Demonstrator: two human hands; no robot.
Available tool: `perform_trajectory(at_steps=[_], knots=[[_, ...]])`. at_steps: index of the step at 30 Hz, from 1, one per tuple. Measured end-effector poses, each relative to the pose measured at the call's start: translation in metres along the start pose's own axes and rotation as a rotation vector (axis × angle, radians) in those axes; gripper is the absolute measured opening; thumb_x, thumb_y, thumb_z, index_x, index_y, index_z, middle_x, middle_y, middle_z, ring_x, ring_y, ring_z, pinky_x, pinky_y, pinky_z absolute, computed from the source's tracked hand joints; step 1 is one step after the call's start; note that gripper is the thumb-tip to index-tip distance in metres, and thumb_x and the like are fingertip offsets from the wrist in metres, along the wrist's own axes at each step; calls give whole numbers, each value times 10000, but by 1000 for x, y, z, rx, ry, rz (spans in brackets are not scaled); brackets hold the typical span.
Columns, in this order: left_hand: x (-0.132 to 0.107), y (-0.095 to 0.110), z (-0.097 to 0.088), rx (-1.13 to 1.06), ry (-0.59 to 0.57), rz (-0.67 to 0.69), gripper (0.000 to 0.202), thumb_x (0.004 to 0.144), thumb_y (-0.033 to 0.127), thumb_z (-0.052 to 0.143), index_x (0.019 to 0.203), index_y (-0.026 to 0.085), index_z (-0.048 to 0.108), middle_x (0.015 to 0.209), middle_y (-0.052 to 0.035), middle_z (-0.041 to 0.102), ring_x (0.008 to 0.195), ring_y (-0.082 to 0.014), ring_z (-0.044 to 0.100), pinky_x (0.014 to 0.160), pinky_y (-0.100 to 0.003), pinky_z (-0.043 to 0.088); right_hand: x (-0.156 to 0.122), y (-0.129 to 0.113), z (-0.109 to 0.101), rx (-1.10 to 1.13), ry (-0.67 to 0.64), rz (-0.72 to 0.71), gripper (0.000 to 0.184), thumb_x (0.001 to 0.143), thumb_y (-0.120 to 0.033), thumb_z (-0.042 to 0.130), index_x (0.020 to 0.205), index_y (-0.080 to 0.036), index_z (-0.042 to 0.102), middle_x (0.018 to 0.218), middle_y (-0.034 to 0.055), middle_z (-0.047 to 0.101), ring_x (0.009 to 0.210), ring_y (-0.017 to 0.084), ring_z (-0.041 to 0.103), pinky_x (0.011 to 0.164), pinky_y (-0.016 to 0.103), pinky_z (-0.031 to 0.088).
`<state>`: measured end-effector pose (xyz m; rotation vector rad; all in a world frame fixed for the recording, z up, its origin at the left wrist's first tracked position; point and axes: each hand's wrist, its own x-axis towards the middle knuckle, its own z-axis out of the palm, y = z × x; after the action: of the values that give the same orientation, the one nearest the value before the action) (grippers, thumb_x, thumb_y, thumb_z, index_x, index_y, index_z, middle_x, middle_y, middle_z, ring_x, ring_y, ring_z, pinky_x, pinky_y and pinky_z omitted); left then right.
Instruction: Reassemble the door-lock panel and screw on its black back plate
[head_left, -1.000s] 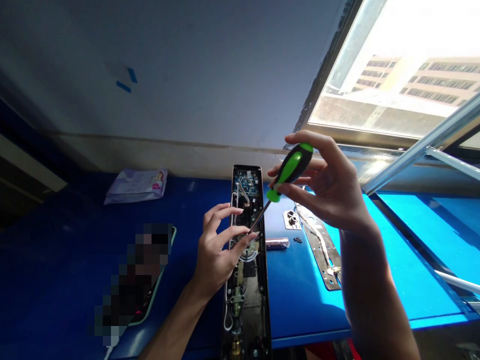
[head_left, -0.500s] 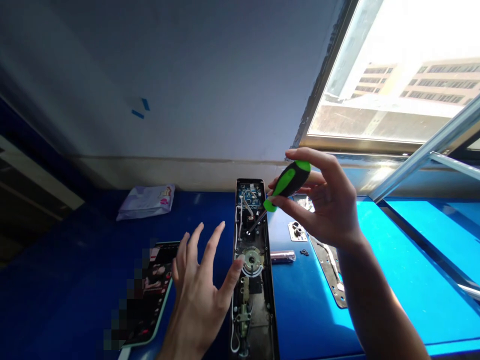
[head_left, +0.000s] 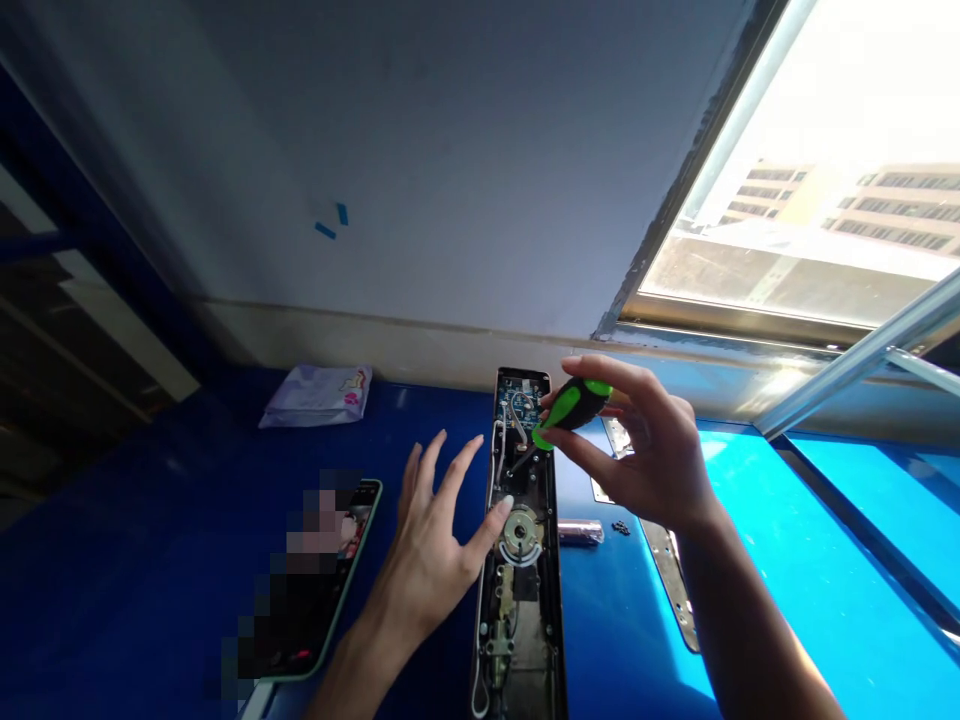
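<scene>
A long, narrow black housing of an electronic door lock point(head_left: 529, 610) lies open on the blue table, its circuit board point(head_left: 525, 400), wires and round metal disc point(head_left: 520, 532) exposed. My right hand point(head_left: 652, 440) grips a green and black screwdriver point(head_left: 573, 408) by its handle. The shaft slants down to the left, its tip in the housing between circuit board and disc; whether it touches a screw is too small to tell. Fingers spread and holding nothing, my left hand point(head_left: 439, 530) hovers at the housing's left side, the thumb over its edge near the disc.
A phone point(head_left: 330, 600) lies left of my left hand, partly pixelated. Behind it sits a light purple packet point(head_left: 319, 396). Right of the housing are a wrapped cylinder point(head_left: 581, 532), small black screws point(head_left: 621, 527) and a metal plate point(head_left: 671, 580). A metal frame point(head_left: 862, 345) stands by the window.
The view has shifted, so the scene sits further right. My right hand and the screwdriver are a little lower over the housing. My left hand stays spread beside it.
</scene>
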<state>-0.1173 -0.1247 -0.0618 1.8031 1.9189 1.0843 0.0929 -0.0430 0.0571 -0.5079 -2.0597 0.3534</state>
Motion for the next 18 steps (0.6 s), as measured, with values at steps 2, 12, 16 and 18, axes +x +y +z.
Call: perform_trajectory(at_steps=[2,12,16,18], knots=[[4,2,5,-64,-39,21,635,987,497,634,1585,383,454,1719,-107,343,1606,-431,287,1229,-702,373,-1,1,2,-7,-5,5,604,879,-142,808,1416,-330,607,1261,14,781,994,177,802,853,303,699],[3,-1,17,-315,-78,114,438,1041,372,566,1478,372,543,1611,-38,522,1512,-280,491,1264,-506,420,-2,4,8,-10,-10,7,635,875,-130,813,1435,-343,601,1284,10,777,947,164,796,856,306,686],[3,2,19,-359,-81,155,391,1045,323,562,1435,351,571,1520,-26,612,1416,-234,585,1225,-419,467,1,3,13,-66,6,-119,692,841,-178,872,1452,-359,600,1211,0,790,959,172,782,834,288,671],[3,2,20,-368,-72,157,417,1039,310,576,1455,343,555,1489,-31,639,1372,-229,619,1189,-398,499,3,0,15,-68,0,-135,719,846,-202,874,1482,-365,581,1216,7,783,973,180,772,834,297,669]])
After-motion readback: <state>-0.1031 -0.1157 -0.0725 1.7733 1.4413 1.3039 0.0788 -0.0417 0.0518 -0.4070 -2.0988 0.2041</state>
